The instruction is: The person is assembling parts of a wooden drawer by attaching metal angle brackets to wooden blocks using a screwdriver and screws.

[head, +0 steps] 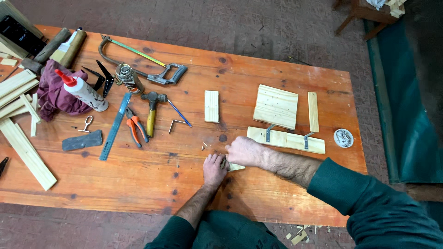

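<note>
Centrally, near the front edge of the wooden bench, a small pale wood piece is being gripped between both hands — most of it is being hidden by the fingers, with only a light corner showing to the right. The left hand is being held clenched beside it, knuckles up, while the right hand is being curled over it from above; both are being pressed together, touching. What else may be pinched between the fingers cannot be told.

Just beyond the right hand, a long wood strip with two metal brackets is lying flat, with a square wood panel behind it and a narrow slat upright beside that. A round tin of small fasteners is sitting near the right edge. A short wood block is lying alone, well apart from the hands.

Further left, tools are being kept spread out — a hammer, orange-handled pliers, a steel ruler, a hacksaw, and a glue bottle resting on a purple rag.
</note>
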